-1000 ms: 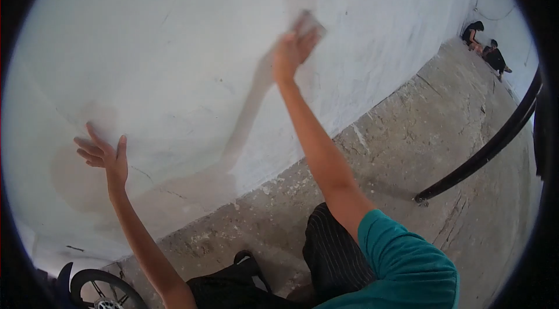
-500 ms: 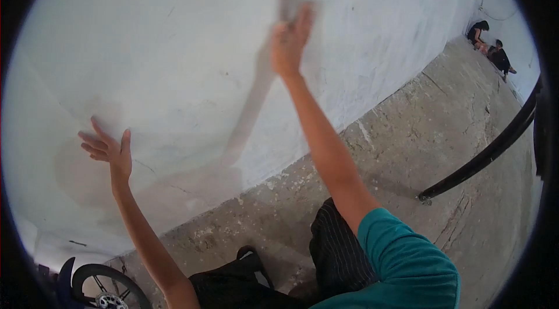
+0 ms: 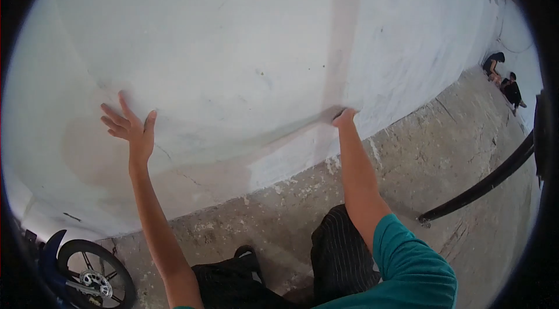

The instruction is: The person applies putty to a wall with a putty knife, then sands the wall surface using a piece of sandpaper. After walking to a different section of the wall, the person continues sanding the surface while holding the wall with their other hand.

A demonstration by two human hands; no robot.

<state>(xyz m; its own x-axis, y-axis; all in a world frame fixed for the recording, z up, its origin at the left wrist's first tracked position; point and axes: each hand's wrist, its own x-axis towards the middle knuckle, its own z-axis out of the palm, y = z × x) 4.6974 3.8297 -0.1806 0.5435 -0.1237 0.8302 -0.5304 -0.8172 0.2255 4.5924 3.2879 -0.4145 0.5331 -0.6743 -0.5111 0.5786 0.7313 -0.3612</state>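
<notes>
The white wall (image 3: pixel 244 29) fills most of the view, with faint cracks, small spots and shadows across it. My left hand (image 3: pixel 133 125) rests against it at the left, fingers spread and nothing held. Low on the wall, right of the middle, my right hand (image 3: pixel 345 115) is bent at the wrist and pressed to the surface. A dark edge of a flat grey sandpaper-like sheet (image 3: pixel 337 115) shows at that hand; the rest of it and most of the fingers are hidden.
The rough concrete floor (image 3: pixel 407 152) meets the wall along a slanting edge. A motorbike wheel (image 3: pixel 96 277) stands at lower left. A black curved bar (image 3: pixel 483 186) juts in from the right. Two people (image 3: pixel 505 82) sit by the far wall.
My right hand has swept down the wall with the grey sheet, from high up to near the floor. My left hand stays spread on the wall; the view has shifted slightly.
</notes>
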